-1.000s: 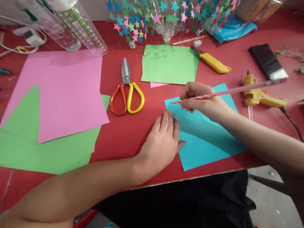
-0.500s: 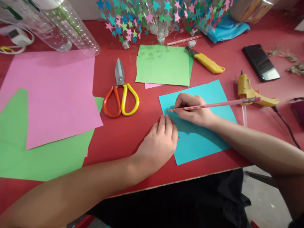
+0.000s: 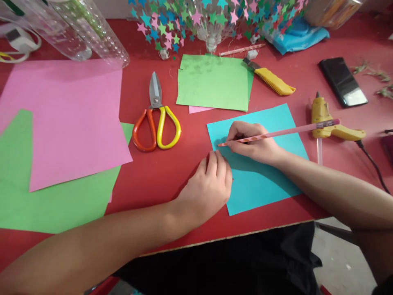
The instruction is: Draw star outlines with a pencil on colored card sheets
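Note:
A pink pencil [image 3: 288, 132] is pinched between the fingers of my right hand [image 3: 250, 141]. Its tip touches the blue paper [image 3: 264, 184] near the left edge of the sheet. My left hand [image 3: 211, 182] lies over that same edge, palm down, fingers stretched out just below the pencil tip. A shadow from my right hand falls across the middle of the sheet. To the left of my hands lies a pair of scissors [image 3: 156, 102] with one red and one yellow handle, blades together.
Pink paper [image 3: 76, 123] overlaps green paper [image 3: 70, 205] at left. Light green paper [image 3: 213, 84] and a yellow utility knife [image 3: 273, 80] lie behind my hands. At right are a glue gun [image 3: 322, 116] and a phone [image 3: 343, 82]. Star decorations [image 3: 196, 17] and plastic bottles [image 3: 89, 30] stand at the back.
The view has shifted slightly. The pencil tip stays near the blue sheet's left edge, and both hands keep nearly the same place on the paper.

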Tool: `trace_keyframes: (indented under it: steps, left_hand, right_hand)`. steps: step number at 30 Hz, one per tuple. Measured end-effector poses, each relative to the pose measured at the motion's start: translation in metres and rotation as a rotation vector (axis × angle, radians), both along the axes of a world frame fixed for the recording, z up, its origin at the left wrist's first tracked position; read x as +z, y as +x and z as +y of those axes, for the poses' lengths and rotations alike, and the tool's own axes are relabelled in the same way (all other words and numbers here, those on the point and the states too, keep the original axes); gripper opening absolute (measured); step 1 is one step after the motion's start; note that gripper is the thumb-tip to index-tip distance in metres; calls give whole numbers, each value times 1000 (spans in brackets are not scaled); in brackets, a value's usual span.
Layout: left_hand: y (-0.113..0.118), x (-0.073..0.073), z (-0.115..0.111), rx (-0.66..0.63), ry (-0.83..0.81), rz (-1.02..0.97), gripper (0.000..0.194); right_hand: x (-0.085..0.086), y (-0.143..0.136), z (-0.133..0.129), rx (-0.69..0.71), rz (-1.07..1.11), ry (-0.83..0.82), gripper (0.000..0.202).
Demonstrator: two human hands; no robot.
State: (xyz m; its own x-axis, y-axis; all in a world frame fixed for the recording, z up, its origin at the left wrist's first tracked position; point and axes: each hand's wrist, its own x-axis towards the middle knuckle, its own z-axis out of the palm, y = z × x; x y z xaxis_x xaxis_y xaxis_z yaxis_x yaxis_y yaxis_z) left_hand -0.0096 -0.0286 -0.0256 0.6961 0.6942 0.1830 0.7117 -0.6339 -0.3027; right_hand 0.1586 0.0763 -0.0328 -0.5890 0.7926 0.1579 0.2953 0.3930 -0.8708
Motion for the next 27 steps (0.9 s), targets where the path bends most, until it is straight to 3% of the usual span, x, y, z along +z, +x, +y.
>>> trace_keyframes:
  steps: [17,27]
  left_hand:
    - [0,0,0,1,2,-4,37]
    - [0,0,2,-7,10,6,38]
  right_hand:
    - [-4,-5,-3,-137,31,-2,13]
    - [-4,-5,-4,-141,39,22,16]
